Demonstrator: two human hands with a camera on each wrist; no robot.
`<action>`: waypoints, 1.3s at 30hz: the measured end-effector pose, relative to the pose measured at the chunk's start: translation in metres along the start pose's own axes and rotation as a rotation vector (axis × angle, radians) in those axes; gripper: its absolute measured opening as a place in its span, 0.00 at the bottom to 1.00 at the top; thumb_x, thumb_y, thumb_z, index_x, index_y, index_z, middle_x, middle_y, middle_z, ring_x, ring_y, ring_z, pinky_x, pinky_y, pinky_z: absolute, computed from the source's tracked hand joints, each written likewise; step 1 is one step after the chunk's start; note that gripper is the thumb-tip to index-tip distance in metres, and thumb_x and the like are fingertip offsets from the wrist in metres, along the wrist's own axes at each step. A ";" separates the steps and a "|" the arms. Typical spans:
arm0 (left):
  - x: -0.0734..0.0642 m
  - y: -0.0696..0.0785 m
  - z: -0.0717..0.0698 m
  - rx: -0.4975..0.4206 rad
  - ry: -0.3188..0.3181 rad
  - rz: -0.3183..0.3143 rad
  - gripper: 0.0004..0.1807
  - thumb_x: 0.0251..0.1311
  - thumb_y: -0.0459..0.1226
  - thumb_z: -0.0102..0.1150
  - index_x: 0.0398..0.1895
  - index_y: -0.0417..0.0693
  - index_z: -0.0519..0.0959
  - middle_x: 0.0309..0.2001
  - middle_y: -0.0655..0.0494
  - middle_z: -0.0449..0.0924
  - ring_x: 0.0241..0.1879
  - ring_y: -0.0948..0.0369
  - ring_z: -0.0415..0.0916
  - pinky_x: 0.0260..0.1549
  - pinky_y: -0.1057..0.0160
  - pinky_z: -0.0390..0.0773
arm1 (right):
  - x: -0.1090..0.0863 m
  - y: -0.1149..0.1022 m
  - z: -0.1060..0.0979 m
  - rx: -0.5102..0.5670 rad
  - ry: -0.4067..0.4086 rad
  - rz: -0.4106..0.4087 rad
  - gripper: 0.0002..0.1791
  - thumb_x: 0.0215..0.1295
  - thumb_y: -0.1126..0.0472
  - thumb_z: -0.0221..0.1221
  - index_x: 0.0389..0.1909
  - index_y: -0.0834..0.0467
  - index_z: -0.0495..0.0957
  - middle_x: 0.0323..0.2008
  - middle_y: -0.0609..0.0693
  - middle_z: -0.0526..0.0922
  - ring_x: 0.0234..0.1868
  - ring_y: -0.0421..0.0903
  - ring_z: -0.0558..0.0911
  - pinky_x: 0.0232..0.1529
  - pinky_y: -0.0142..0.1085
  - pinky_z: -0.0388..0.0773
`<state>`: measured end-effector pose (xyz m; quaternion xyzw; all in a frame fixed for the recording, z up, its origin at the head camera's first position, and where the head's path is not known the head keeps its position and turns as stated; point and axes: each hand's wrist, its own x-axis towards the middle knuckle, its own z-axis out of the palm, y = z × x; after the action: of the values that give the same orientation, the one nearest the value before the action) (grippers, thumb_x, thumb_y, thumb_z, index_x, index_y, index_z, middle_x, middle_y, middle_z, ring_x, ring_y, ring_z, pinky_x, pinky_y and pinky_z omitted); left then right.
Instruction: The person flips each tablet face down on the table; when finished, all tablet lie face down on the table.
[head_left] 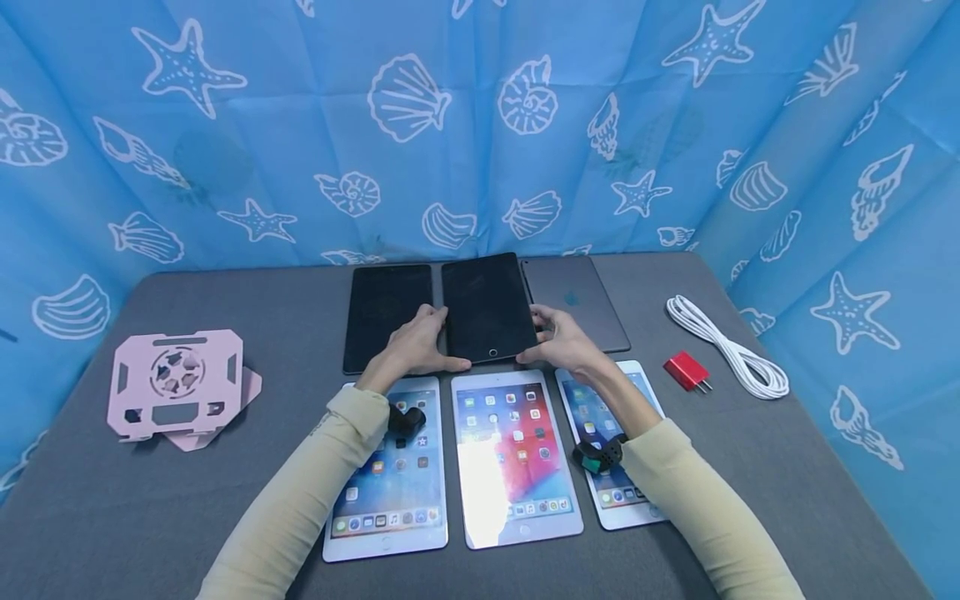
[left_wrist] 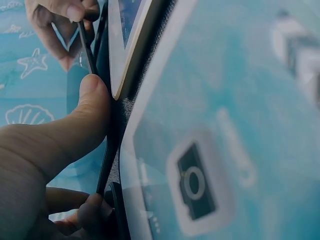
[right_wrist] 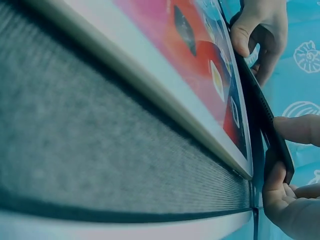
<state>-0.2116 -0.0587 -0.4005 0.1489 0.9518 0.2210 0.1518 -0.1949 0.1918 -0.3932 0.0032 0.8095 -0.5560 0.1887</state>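
A black tablet (head_left: 489,308) with its screen off is slightly tilted in the middle of the back row. My left hand (head_left: 420,343) holds its left edge, the thumb along the near corner. My right hand (head_left: 564,340) grips the right edge near the bottom corner. In the right wrist view, thumb and fingers of the right hand (right_wrist: 295,200) pinch the raised tablet's thin edge (right_wrist: 265,107). Left of it lies another dark tablet (head_left: 386,312), screen up; to the right, a grey tablet (head_left: 577,300) shows its back. The held tablet slightly overlaps the grey one.
Three lit white tablets, left (head_left: 386,542), middle (head_left: 525,531) and right (head_left: 630,517), lie in front under the forearms. A pink stand (head_left: 142,375) sits at the left. At the right are a red charger plug (head_left: 686,371) and a coiled white cable (head_left: 727,346). A blue curtain (head_left: 480,167) hangs behind.
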 end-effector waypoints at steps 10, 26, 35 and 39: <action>-0.001 0.002 0.000 -0.003 0.031 0.039 0.56 0.56 0.54 0.74 0.79 0.36 0.56 0.69 0.37 0.66 0.52 0.49 0.74 0.56 0.50 0.79 | -0.004 -0.002 0.001 -0.006 0.003 -0.055 0.54 0.56 0.76 0.66 0.81 0.60 0.48 0.70 0.63 0.69 0.64 0.63 0.79 0.62 0.52 0.79; 0.000 0.008 0.000 -0.013 -0.011 0.037 0.54 0.58 0.55 0.69 0.80 0.38 0.55 0.71 0.39 0.63 0.57 0.47 0.74 0.60 0.47 0.78 | -0.012 -0.005 -0.003 -0.034 0.013 -0.133 0.49 0.59 0.74 0.64 0.80 0.59 0.53 0.72 0.63 0.64 0.63 0.64 0.79 0.53 0.43 0.82; 0.003 0.014 0.002 0.002 -0.015 0.059 0.52 0.58 0.56 0.69 0.79 0.39 0.59 0.70 0.39 0.65 0.60 0.46 0.74 0.61 0.46 0.78 | -0.020 -0.013 -0.010 -0.066 0.024 -0.184 0.49 0.60 0.73 0.65 0.81 0.59 0.53 0.72 0.63 0.65 0.63 0.65 0.79 0.51 0.42 0.82; 0.004 0.018 0.004 -0.018 -0.020 0.066 0.51 0.60 0.54 0.69 0.79 0.40 0.58 0.70 0.39 0.65 0.60 0.46 0.74 0.62 0.47 0.77 | -0.022 -0.017 -0.013 -0.044 0.021 -0.186 0.49 0.60 0.74 0.64 0.81 0.59 0.52 0.71 0.63 0.65 0.62 0.64 0.79 0.53 0.43 0.82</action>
<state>-0.2104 -0.0407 -0.3963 0.1810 0.9429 0.2327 0.1551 -0.1817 0.2014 -0.3671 -0.0702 0.8203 -0.5531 0.1277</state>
